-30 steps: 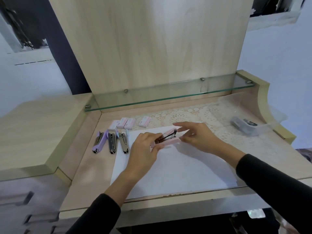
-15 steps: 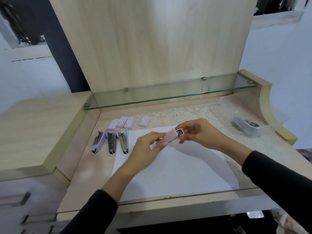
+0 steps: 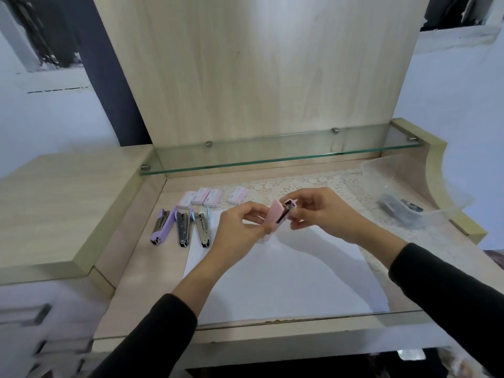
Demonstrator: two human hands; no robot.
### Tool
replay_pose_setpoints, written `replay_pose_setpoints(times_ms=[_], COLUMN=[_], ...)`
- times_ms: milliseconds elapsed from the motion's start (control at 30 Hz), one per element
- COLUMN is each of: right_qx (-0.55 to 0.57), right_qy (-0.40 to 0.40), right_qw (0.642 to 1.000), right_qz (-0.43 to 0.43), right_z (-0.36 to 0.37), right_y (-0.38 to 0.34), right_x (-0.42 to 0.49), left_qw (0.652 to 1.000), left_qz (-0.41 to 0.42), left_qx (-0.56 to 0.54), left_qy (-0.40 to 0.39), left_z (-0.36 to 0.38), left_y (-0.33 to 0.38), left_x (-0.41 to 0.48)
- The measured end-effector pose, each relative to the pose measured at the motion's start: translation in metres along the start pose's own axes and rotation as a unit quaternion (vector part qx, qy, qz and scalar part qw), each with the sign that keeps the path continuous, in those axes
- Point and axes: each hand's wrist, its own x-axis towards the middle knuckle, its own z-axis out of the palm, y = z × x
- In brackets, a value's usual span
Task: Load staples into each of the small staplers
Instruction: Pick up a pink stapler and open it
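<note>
1. Bench (image 3: 128, 257): pale wood, with a glass shelf (image 3: 272, 159) across the back.
2. White paper sheet (image 3: 286, 282) lies flat at centre frame. A lace mat (image 3: 341, 184) shows behind it, toward the right.
3. Clear tub (image 3: 447, 205) sits at right of frame, well apart from the hands. A grey stapler (image 3: 399, 212) is inside it.
4. Left hand (image 3: 237, 227) and right hand (image 3: 324, 211) are raised above the sheet, close together, both clamped on one item. Left fingers grip its lower end; right fingertips pinch its upper end.
5. Pink stapler (image 3: 274, 218) is held between the hands, clear of the bench.
   - Long axis runs lower left to upper right, steeply tilted, with the metal nose up at the right hand.
   - A dark channel shows beside the pink cover. Cannot tell if staples are in it.
   - Judgement: the right hand is nearer the loading end, so it would feed or close it while the left steadies.
6. Purple stapler (image 3: 161, 226), dark stapler (image 3: 183, 227) and pale blue stapler (image 3: 202, 227) lie side by side at left of frame, just left of the left hand, with long axes pointing away from the viewer.
7. Four staple boxes (image 3: 212, 199) sit in a row behind those three, near the hands.
</note>
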Motion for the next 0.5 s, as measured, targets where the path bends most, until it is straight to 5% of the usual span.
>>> replay_pose_setpoints(times_ms=[100,233,367,500], right_qx=[0.106,0.069,0.067,0.073], right_qy=[0.010,0.039,0.128,0.135], right_qw=[0.994,0.995,0.989,0.987], right_qz=[0.036,0.052,0.038,0.038], right_z=[0.003,0.020,0.030,0.026], right_y=[-0.004,-0.004,0.006,0.011], right_x=[-0.001,-0.003,-0.002,-0.002], left_qw=[0.994,0.978,0.966,0.957], left_qz=[0.052,0.137,0.191,0.242], left_qx=[0.066,0.120,0.147,0.143], left_qy=[0.068,0.101,0.093,0.066], left_z=[0.005,0.015,0.018,0.010], left_y=[-0.004,-0.013,-0.016,-0.020], left_x=[-0.004,-0.007,-0.008,-0.008])
